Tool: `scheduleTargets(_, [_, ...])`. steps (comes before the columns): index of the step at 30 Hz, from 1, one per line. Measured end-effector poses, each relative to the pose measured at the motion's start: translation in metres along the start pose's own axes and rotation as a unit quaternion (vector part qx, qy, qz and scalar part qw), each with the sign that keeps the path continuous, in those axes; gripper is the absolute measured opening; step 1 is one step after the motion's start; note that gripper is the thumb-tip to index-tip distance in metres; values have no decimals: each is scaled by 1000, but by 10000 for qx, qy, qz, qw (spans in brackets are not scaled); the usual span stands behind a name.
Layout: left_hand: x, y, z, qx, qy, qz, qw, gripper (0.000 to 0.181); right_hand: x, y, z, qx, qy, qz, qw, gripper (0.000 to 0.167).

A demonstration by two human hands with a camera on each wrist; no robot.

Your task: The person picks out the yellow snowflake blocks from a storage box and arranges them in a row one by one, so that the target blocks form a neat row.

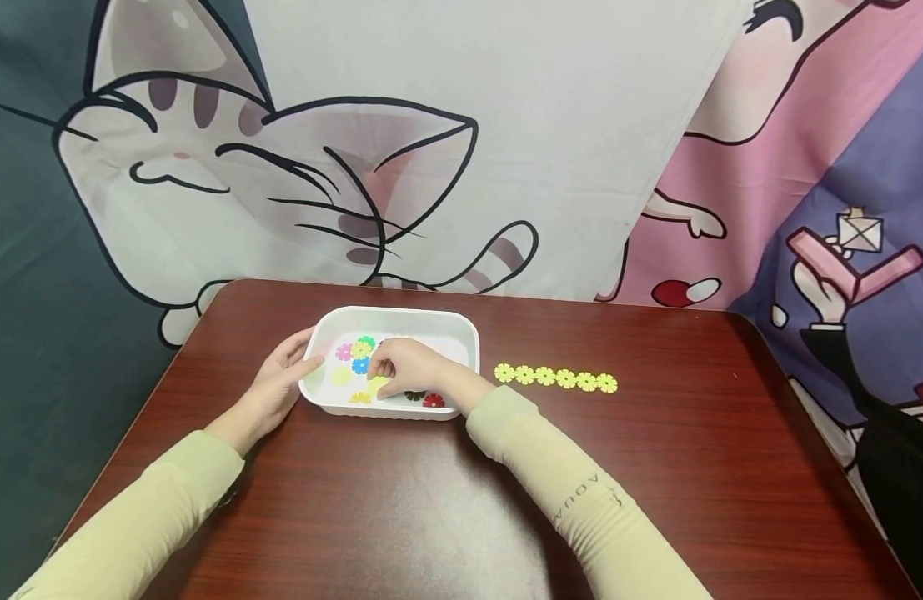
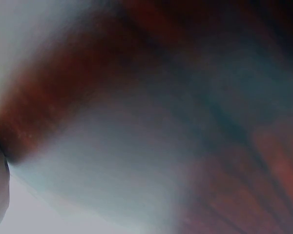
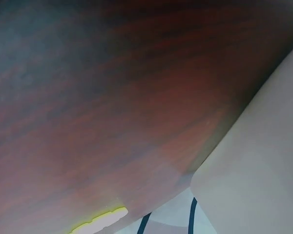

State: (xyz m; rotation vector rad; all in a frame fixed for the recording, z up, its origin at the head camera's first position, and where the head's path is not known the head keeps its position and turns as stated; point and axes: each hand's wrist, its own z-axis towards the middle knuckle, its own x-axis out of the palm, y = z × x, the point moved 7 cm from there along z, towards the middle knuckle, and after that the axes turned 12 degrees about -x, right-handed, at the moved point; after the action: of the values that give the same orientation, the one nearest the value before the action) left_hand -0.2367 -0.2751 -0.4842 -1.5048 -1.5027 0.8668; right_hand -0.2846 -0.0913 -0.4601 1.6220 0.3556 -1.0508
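A white tray [image 1: 393,412] stands on the table, with small notched discs inside: pink [image 1: 344,352], green, blue [image 1: 360,366], yellow, black and red [image 1: 433,401]. My left hand [image 1: 269,393] grips its left rim, thumb on top, fingers outside. Reaching in over the right side, my right hand [image 1: 412,367] has bent fingers and thumb around a yellow disc [image 1: 375,385] low in the tray; part of that disc is hidden. Right of the tray, several yellow discs lie in a row [image 1: 545,377], side by side.
The brown table [image 1: 656,467] extends to the front and right. Behind it hangs a cloth [image 1: 566,150] with cartoon cats. Something black [image 1: 896,475] is beyond the table's right edge. The left wrist view is blurred; the right wrist view shows a yellow edge [image 3: 100,222] low down.
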Motion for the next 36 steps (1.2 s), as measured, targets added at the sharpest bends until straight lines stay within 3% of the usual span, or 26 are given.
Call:
scheduleTargets(17, [-1,-4,-1,-11,6,41,10000,73,-4,3,-1,93,-74,21,9999,24])
scheduleTargets(25, [0,-4,-2,-24,-2,12,10000,73,-3,1,-1,108,-151,195,9996,14])
scheduleTargets(36, [1,-1,0,-74,0,-74,9999,73,-19,6,-9,44,-998,984,9901,8])
